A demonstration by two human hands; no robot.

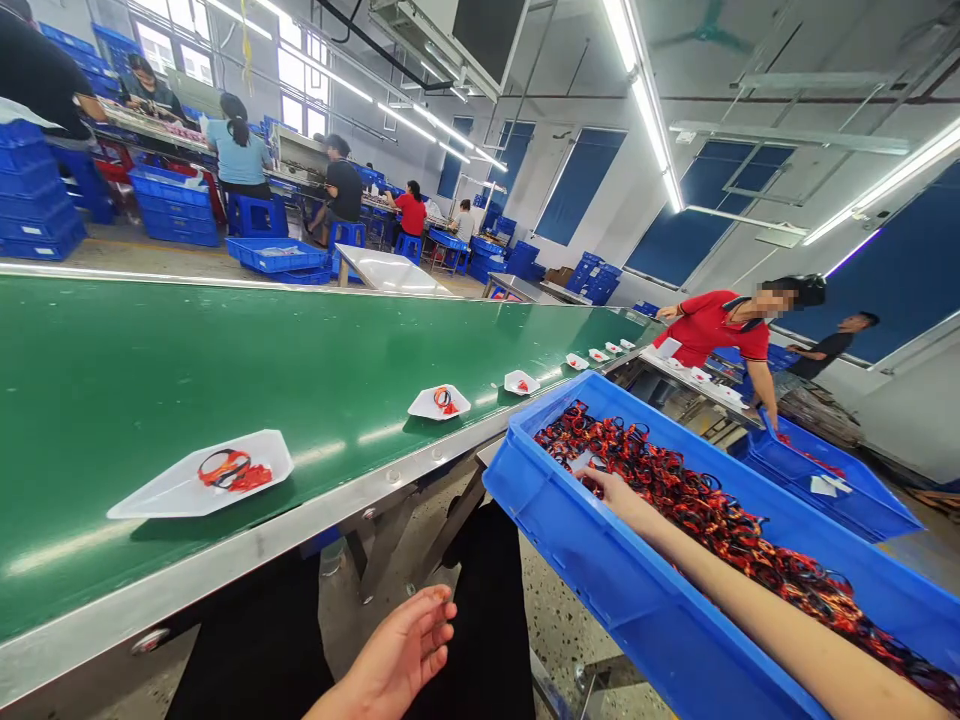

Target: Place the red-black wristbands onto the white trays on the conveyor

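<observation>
My left hand (409, 640) hovers in front of the conveyor's near edge, palm turned inward. Its fingers are loosely bent and apart, and nothing shows in them. Stretched out over the blue bin (600, 590), my right hand (606, 488) touches a heap of red, orange and black ring-shaped bands (675, 480). Its fingertips are partly lost in the heap, so any grip is unclear. Beside them lies a small whitish piece (582, 461). On the green belt, a white pointed tray (172, 490) carries red and black bands. Another white tray (424, 405) with similar contents sits farther along.
The green conveyor belt (225, 350) has a metal edge rail (300, 520) between me and it. More small white trays (521, 383) line its far end. A person in a red shirt (712, 330) reaches into another blue bin (847, 490). Several people work at benches behind the belt.
</observation>
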